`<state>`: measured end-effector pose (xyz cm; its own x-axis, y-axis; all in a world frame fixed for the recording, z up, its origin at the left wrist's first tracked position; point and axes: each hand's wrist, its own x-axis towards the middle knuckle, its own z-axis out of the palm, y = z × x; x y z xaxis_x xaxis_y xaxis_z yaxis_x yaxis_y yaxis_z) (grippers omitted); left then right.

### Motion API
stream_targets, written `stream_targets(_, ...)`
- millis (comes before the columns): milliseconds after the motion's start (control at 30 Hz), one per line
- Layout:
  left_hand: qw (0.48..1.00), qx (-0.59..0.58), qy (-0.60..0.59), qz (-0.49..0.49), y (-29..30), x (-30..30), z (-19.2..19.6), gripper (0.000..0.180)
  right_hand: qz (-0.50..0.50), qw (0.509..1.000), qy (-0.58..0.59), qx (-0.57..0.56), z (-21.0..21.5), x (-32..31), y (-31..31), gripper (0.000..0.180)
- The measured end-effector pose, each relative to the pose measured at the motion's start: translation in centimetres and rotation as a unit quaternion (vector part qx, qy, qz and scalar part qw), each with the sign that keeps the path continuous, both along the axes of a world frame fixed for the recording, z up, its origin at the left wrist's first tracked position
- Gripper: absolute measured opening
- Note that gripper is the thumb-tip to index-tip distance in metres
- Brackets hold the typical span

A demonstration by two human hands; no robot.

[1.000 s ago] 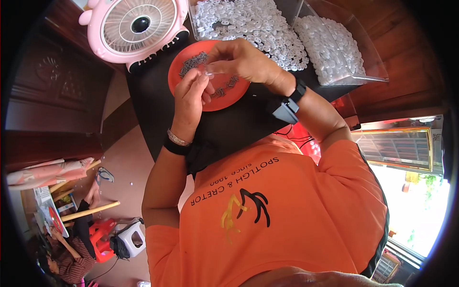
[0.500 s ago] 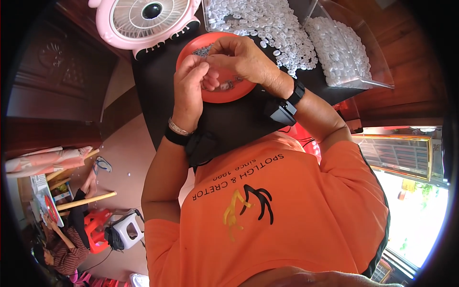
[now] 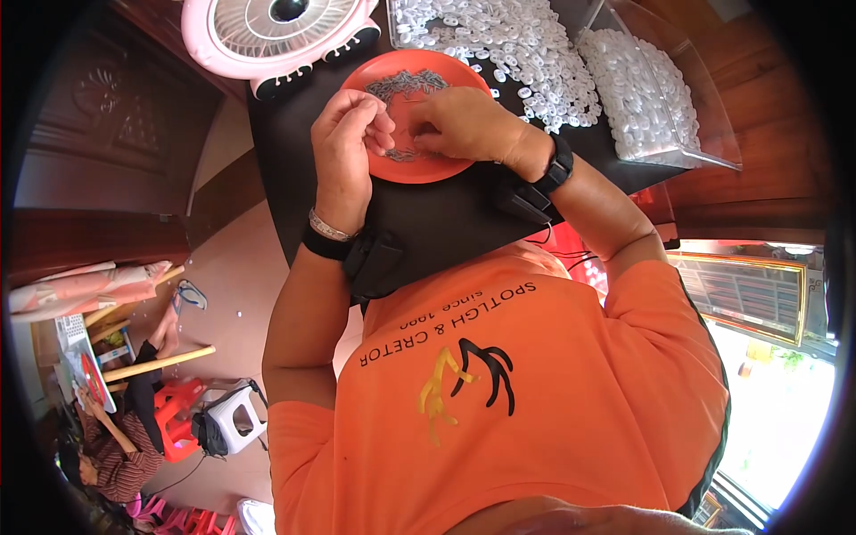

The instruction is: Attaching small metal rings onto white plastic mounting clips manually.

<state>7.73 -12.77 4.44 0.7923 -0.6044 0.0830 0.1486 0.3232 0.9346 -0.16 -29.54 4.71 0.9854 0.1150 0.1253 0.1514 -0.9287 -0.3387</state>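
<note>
A round orange-red plate (image 3: 443,172) lies on the black tabletop and holds small grey metal pieces (image 3: 406,85), heaped mostly along its far side. Over the plate's left rim is my left hand (image 3: 346,143), its fingers curled in toward the thumb; whatever they hold is too small or hidden to name. My right hand (image 3: 468,129) reaches over the plate from the right, fingertips bent down close to its middle and pinched together. What lies between those fingertips is hidden. A gap separates the two hands.
Many white oval plastic pieces (image 3: 526,62) spread across the far table. A clear box (image 3: 713,158) of similar white pieces stands at the right. At the far left is a pink fan (image 3: 267,67). Another person (image 3: 125,459) sits at lower left near red and white stools (image 3: 236,423).
My hands were together above the plate and have parted. The right hand has moved down toward the plate's middle. More of the grey pieces show at the plate's far side.
</note>
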Motion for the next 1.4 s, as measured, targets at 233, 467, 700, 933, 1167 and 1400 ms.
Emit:
stream_targets(233, 0.999, 0.035, -0.010, 0.002, 0.0, 0.1, -0.1, 0.013, -0.050, 0.965, 0.052, 0.253, 1.1, 0.7, -0.2, 0.015)
stream_targets(467, 0.992, 0.102, -0.048, -0.049, -0.5, -0.4, -0.5, 0.015, -0.048, 0.831, -0.007, 0.553, 1.6, 1.6, 0.8, 0.013)
stream_targets(700, 0.990, 0.120, -0.043, -0.051, -0.1, -0.3, 0.0, 0.018, -0.037, 0.849, -0.096, 0.518, 1.0, 1.4, 1.9, 0.014)
stream_targets(933, 0.998, 0.054, -0.029, -0.011, 0.1, 0.1, -0.1, 0.014, -0.049, 0.853, -0.020, 0.519, 2.0, 0.6, 1.6, 0.013)
stream_targets(1167, 0.998, 0.058, -0.029, -0.013, 0.3, 0.4, -0.1, 0.015, -0.047, 0.920, 0.031, 0.389, 1.5, 0.9, 0.8, 0.017)
stream_targets(1400, 0.999, 0.051, -0.014, -0.013, 0.3, 0.6, 0.1, 0.012, -0.070, 0.995, -0.069, -0.018, -0.8, 1.0, 0.3, 0.020)
